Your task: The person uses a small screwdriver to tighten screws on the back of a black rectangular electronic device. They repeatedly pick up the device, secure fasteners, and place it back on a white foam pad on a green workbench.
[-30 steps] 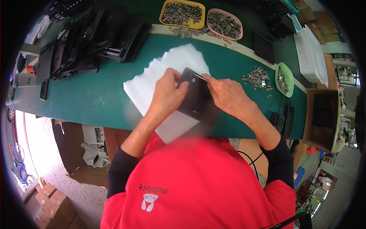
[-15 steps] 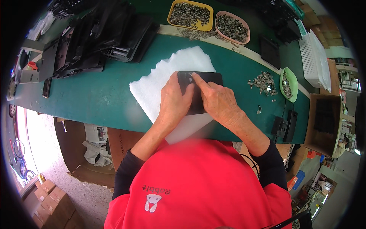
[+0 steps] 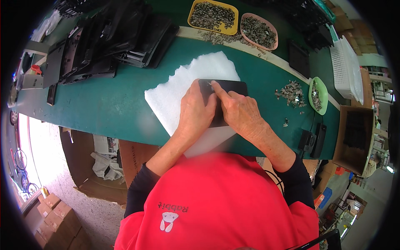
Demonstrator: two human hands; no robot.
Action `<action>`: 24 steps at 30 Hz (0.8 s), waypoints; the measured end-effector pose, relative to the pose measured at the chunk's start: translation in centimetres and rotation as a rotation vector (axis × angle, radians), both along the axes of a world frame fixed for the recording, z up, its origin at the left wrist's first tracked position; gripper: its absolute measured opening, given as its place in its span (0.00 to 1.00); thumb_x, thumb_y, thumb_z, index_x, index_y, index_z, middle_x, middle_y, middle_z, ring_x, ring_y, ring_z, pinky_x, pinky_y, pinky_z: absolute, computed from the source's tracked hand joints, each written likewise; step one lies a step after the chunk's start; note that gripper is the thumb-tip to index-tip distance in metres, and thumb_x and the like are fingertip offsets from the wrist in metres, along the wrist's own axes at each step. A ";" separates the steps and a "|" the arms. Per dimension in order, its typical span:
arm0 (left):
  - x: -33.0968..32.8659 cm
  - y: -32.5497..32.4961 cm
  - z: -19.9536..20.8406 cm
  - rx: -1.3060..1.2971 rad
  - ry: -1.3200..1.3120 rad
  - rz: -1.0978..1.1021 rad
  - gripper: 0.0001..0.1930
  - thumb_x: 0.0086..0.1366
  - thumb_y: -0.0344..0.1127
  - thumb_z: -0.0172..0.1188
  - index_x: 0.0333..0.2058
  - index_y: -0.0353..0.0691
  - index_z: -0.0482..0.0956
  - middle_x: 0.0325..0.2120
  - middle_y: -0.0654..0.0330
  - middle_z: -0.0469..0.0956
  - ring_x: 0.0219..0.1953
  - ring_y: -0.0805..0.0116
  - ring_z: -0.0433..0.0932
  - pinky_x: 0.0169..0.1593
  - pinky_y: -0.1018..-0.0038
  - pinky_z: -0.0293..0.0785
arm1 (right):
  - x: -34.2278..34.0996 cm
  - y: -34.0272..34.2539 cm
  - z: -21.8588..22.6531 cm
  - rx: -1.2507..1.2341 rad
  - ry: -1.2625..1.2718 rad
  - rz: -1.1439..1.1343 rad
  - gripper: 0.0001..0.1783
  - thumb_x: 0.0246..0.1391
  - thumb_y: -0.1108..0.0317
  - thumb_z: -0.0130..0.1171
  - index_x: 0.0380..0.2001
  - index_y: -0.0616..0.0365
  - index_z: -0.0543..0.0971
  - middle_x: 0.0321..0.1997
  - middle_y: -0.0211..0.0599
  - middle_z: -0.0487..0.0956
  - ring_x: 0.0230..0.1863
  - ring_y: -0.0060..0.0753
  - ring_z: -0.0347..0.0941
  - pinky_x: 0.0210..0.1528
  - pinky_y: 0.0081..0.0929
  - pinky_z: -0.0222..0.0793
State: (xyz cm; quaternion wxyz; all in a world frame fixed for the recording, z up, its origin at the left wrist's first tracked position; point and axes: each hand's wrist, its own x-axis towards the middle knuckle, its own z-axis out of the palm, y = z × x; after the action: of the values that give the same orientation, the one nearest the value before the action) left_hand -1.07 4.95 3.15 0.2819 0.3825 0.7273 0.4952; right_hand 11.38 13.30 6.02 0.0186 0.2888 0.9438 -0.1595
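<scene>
On the green surface [image 3: 112, 110], close to the middle of its near edge, we are seeing a black panel [image 3: 218, 116] resting over a white foam sheet [image 3: 166, 96]. The panel is looking flat, dark and roughly rectangular, its far edge running nearly straight and its far right corner curving slightly. Near its far left corner a small bright piece [image 3: 208, 83] is glinting, too tiny for us to make out its shape. Much of the panel's face is hiding under the hands.

The left hand [image 3: 193, 108] is clasping the panel's left side, its thumb lying over the face. The right hand [image 3: 241, 110] is pointing its index finger at the bright piece and touching there, the other fingers curling in; we cannot tell whether its thumb is pinching anything.

The foam is showing a ragged far side and reaching to the surface's near edge. Toward the surface's right end, a loose heap of metal pieces [image 3: 293, 93] is lying beside a green bowl [image 3: 325, 95]. At the far left, black casings [image 3: 100, 46] are leaning in a stack.
</scene>
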 end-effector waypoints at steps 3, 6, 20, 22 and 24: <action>0.1 0.1 -0.2 0.025 0.030 0.003 0.13 0.60 0.28 0.59 0.41 0.27 0.70 0.34 0.38 0.78 0.36 0.38 0.79 0.39 0.55 0.75 | -0.1 -0.1 -0.1 -0.002 -0.013 -0.007 0.30 0.54 0.72 0.53 0.63 0.58 0.67 0.27 0.47 0.79 0.26 0.53 0.79 0.31 0.47 0.76; 0.1 0.1 -0.5 0.034 0.042 0.002 0.13 0.60 0.28 0.59 0.41 0.28 0.70 0.32 0.38 0.78 0.34 0.38 0.79 0.37 0.55 0.75 | -0.4 -0.2 -0.2 -0.029 -0.014 -0.025 0.30 0.55 0.72 0.52 0.63 0.61 0.66 0.27 0.49 0.79 0.27 0.54 0.79 0.32 0.48 0.76; -0.4 0.1 -1.1 0.075 0.053 -0.031 0.15 0.59 0.27 0.60 0.43 0.28 0.69 0.31 0.38 0.78 0.33 0.37 0.79 0.36 0.55 0.75 | -3.0 1.5 3.4 -0.159 -0.172 0.021 0.13 0.54 0.74 0.49 0.42 0.66 0.74 0.29 0.57 0.80 0.35 0.60 0.79 0.38 0.51 0.75; -0.4 0.2 -1.3 0.081 0.055 -0.034 0.15 0.59 0.27 0.60 0.43 0.29 0.69 0.32 0.38 0.78 0.33 0.37 0.78 0.36 0.55 0.75 | -3.0 2.0 3.5 -0.141 -0.141 0.050 0.09 0.54 0.74 0.48 0.35 0.65 0.75 0.31 0.59 0.80 0.37 0.60 0.79 0.39 0.50 0.75; -0.4 0.2 -1.4 0.086 0.059 -0.037 0.14 0.59 0.27 0.60 0.42 0.29 0.69 0.32 0.38 0.78 0.33 0.37 0.78 0.37 0.54 0.75 | -3.0 2.4 3.8 -0.114 -0.153 0.089 0.09 0.54 0.74 0.48 0.33 0.65 0.77 0.34 0.59 0.80 0.39 0.59 0.79 0.40 0.48 0.76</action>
State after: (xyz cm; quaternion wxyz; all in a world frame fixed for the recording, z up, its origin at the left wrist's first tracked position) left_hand -1.47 5.12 1.74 0.2526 0.4222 0.7061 0.5092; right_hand 8.41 15.71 9.82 0.1140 0.2563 0.9409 -0.1896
